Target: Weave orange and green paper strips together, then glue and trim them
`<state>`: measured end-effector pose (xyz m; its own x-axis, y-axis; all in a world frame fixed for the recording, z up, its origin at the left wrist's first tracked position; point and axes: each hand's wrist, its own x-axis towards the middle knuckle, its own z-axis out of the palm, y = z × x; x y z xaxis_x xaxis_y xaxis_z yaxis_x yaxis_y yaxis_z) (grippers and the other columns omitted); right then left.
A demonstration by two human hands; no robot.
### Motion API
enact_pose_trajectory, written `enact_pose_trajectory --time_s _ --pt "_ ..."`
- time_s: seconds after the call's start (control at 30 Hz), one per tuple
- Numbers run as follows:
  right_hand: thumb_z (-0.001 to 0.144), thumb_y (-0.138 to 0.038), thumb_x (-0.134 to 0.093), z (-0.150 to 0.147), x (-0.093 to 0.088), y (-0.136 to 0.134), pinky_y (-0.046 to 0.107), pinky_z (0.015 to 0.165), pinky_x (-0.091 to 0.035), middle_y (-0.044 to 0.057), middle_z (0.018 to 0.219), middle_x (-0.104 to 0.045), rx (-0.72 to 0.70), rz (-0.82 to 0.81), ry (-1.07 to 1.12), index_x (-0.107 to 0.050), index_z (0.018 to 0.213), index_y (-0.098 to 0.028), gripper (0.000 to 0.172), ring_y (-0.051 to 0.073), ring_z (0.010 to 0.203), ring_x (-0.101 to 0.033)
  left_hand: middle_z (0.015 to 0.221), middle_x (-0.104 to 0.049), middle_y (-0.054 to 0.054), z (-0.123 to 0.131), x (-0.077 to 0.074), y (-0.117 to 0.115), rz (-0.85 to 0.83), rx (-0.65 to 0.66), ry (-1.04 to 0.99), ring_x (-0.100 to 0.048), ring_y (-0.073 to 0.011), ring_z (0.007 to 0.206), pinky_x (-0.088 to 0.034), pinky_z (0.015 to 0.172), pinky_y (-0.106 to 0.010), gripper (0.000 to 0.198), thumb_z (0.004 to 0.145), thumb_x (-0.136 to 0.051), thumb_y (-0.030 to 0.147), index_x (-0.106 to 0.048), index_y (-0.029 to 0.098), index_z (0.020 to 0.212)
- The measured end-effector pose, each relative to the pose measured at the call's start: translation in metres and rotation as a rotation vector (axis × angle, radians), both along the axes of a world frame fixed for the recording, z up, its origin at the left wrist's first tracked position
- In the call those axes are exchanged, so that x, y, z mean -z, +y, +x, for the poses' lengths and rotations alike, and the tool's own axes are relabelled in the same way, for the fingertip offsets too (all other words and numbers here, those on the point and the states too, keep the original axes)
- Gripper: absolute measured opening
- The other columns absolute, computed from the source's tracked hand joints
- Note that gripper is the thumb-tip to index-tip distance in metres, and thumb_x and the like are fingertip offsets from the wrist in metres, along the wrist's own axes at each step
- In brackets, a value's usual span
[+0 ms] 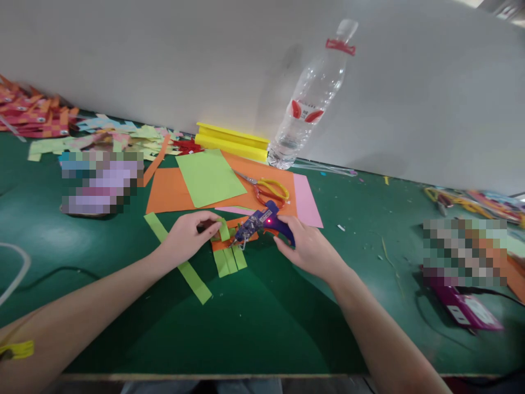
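Observation:
My right hand (307,246) is wrapped round the handle of a blue hot glue gun (255,220) with a red light lit on its side. The gun's nozzle points down and left, at a small woven piece of orange and green paper strips (231,260) on the table. At that piece's left side, my left hand (191,235) is closed, pinching a green paper strip (223,230) that bends upward. Another long green strip (194,282) lies slantwise, passing under my left wrist.
Behind my hands, scissors (268,189) rest on orange, green and pink paper sheets (211,180). A clear bottle (309,98) stands by the grey partition, beside a yellow folded piece (232,141). Paper scraps (135,139) lie left; a purple power strip (463,306) lies right.

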<state>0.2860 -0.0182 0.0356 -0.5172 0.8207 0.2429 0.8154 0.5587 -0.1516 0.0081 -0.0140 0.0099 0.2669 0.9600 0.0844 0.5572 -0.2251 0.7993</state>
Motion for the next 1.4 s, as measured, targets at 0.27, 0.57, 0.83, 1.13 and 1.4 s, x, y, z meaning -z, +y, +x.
enact_pose_trajectory --time_s 0.27,0.57,0.83,1.13,1.4 --pt "0.083 -0.032 -0.048 -0.0009 0.0009 0.0001 0.033 0.061 -0.050 0.010 0.090 -0.066 -0.001 -0.015 0.033 -0.048 0.118 -0.015 0.038 0.020 0.069 -0.065 0.080 -0.070 -0.002 -0.0004 0.0015 0.0008 0.003 0.005 -0.012 -0.066 -0.0174 0.069 -0.050 0.065 -0.029 0.021 0.087 -0.050 0.037 -0.062 0.020 0.090" --pt "0.080 -0.035 -0.054 0.0013 0.0006 -0.0001 0.031 0.060 -0.050 0.009 0.095 -0.067 0.007 -0.034 0.033 -0.049 0.116 -0.015 0.042 0.019 0.069 -0.065 0.077 -0.070 -0.001 0.0006 0.0013 0.0005 -0.015 -0.002 -0.023 -0.066 -0.0170 0.068 -0.050 0.064 -0.029 0.020 0.087 -0.050 0.037 -0.062 0.020 0.090" --pt "0.077 -0.041 -0.059 0.0012 -0.0046 0.0003 0.035 0.068 -0.053 0.009 0.102 -0.067 -0.002 -0.015 0.082 -0.052 0.116 -0.018 0.046 0.022 0.081 -0.067 0.074 -0.070 0.000 0.0006 0.0019 0.0009 -0.002 0.002 -0.039 -0.066 -0.0169 0.066 -0.050 0.064 -0.028 0.020 0.087 -0.051 0.037 -0.062 0.020 0.089" --pt "0.077 -0.044 -0.061 0.0025 -0.0013 -0.0017 0.034 0.066 -0.054 0.010 0.102 -0.068 -0.024 0.012 0.053 -0.053 0.115 -0.017 0.047 0.022 0.079 -0.067 0.075 -0.070 0.000 -0.0005 0.0026 0.0005 -0.002 -0.019 -0.024 -0.066 -0.0165 0.065 -0.051 0.064 -0.028 0.019 0.086 -0.052 0.036 -0.063 0.021 0.089" --pt "0.076 -0.044 -0.063 0.0042 -0.0039 -0.0011 0.033 0.067 -0.053 0.009 0.099 -0.069 -0.031 0.028 0.040 -0.055 0.112 -0.016 0.047 0.022 0.079 -0.068 0.073 -0.070 0.000 -0.0001 0.0017 0.0005 -0.024 -0.019 -0.023 -0.066 -0.0168 0.066 -0.051 0.065 -0.028 0.019 0.086 -0.052 0.036 -0.063 0.021 0.089"
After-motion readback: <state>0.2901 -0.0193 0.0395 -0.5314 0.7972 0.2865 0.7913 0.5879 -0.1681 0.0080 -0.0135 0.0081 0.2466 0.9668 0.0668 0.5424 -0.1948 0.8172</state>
